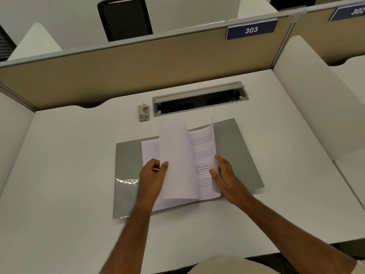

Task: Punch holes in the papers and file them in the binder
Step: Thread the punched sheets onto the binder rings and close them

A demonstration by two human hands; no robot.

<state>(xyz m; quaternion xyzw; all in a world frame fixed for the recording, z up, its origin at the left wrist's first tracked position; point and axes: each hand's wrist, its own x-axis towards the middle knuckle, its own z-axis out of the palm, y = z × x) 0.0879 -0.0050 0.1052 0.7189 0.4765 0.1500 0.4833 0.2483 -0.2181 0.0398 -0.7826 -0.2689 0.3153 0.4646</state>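
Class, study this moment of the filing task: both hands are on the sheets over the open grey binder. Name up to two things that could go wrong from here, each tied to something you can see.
1. The papers are bent upward, pinched by the left hand with the right hand at their other edge; they may crease or slip out of alignment.
2. The hole punch sits unused beyond the binder; the sheets could get filed unpunched, though existing holes cannot be ruled out.

Left hand (152,175) hides papers (177,161) corner; print unreadable.

White papers (177,155), grey binder (237,155), white desk (69,175)
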